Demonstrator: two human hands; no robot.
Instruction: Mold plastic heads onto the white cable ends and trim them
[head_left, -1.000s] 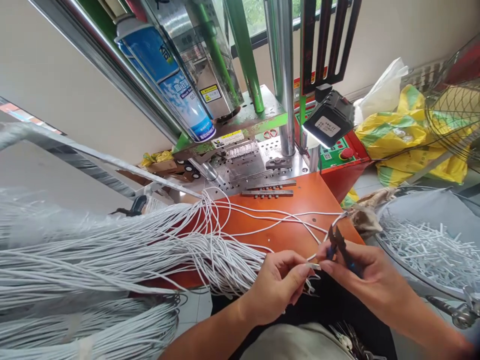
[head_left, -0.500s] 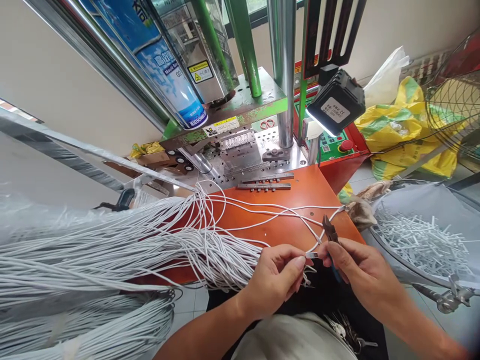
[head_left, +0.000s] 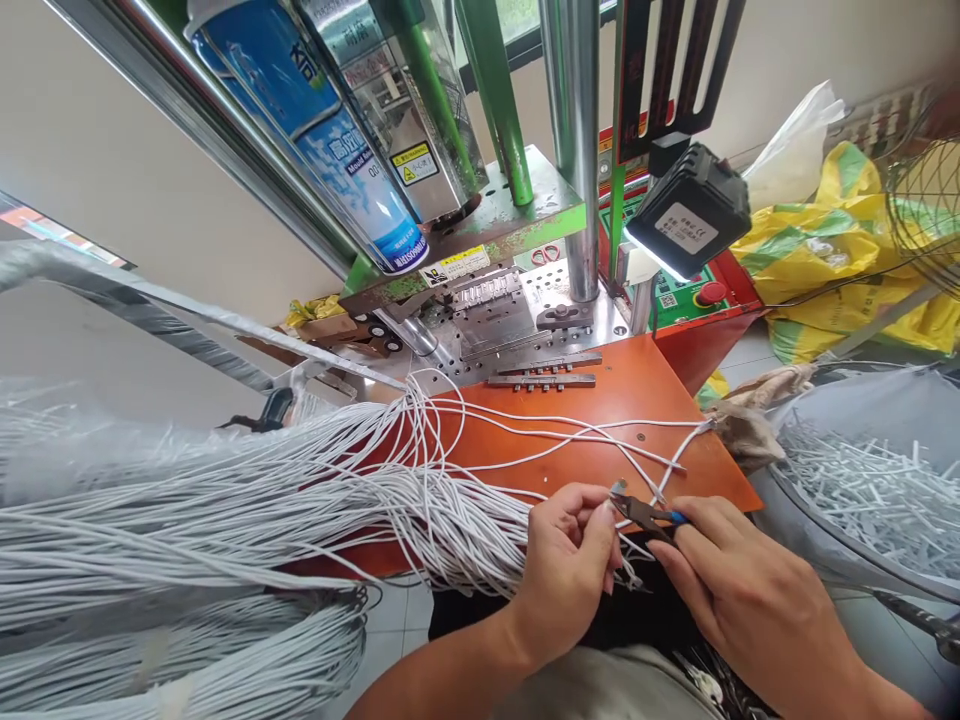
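Observation:
A thick bundle of white cables (head_left: 225,510) runs from the left across the orange table (head_left: 600,400). My left hand (head_left: 566,565) pinches the end of one white cable at the table's front edge. My right hand (head_left: 742,590) grips small blue-handled cutters (head_left: 641,512). The cutters lie nearly level, with their jaws pointing left at the cable end between my left fingers. Several loose cables (head_left: 570,435) trail over the orange surface behind my hands.
A green-framed press (head_left: 495,220) with a metal mould plate (head_left: 502,325) stands behind the table, a blue spray can (head_left: 330,140) on it. A black lamp (head_left: 690,215) hangs at right. A grey bin of white cut-offs (head_left: 877,490) and yellow bags (head_left: 832,250) sit right.
The cutters have swung from upright to nearly level, and their jaws have come to the cable end in my left fingers. Both hands have shifted slightly down.

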